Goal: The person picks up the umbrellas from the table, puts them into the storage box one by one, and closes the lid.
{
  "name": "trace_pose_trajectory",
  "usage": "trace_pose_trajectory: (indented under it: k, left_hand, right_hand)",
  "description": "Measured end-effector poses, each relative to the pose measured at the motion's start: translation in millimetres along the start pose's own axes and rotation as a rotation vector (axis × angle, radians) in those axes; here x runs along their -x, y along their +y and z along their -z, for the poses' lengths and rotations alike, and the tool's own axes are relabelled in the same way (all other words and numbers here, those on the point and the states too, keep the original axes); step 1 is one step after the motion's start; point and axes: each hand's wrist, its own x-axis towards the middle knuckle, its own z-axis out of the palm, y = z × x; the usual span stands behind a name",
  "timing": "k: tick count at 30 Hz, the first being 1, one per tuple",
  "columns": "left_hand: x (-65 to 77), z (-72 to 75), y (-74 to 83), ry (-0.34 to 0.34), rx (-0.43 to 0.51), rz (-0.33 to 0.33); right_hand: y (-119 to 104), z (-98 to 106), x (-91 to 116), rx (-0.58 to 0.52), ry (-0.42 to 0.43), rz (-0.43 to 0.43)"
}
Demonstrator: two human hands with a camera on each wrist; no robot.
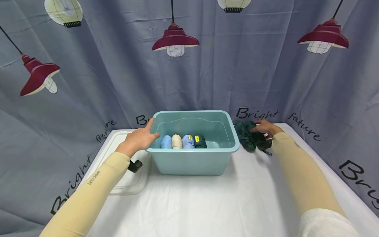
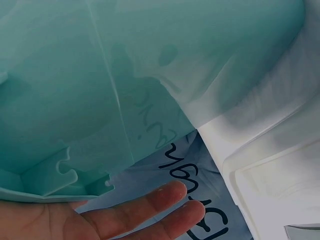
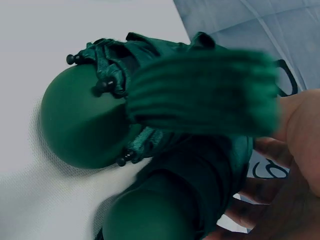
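Observation:
A light teal plastic bin [image 1: 189, 163] stands on the white table. Inside it, several rolled fabric bundles stand in a row: a blue one [image 1: 166, 142], a cream one [image 1: 177, 142], a pale blue one [image 1: 188, 142] and a dark green one [image 1: 200, 142]. My left hand [image 1: 139, 138] rests at the bin's left rim, its fingers [image 2: 162, 197] fairly straight. Right of the bin, my right hand [image 1: 265, 127] holds a dark green folded umbrella [image 3: 210, 175], fingers curled around its side. Another green umbrella, with a rounded end [image 3: 82, 117], lies against it. A ribbed green piece is blurred.
A whitish lid [image 1: 127, 189] lies flat left of the bin, partly beneath my left forearm. Behind the table hangs a grey-blue curtain [image 1: 201, 82] printed with lamps and lettering. The white table [image 1: 201, 204] extends in front of the bin.

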Motion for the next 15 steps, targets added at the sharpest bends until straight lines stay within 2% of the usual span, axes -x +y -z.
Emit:
trace_pose_trajectory:
  k: [7,15]
  left_hand:
    - [0.8,-2.2,0.2,-0.009,0.000,0.006]
    - [0.2,1.1,0.3,0.012,-0.009,0.009]
  right_hand:
    - [4.6,-0.1,-6.6,0.008,-0.014,-0.028]
    - [5.1,-1.9,-10.9,-0.006,0.047,-0.019]
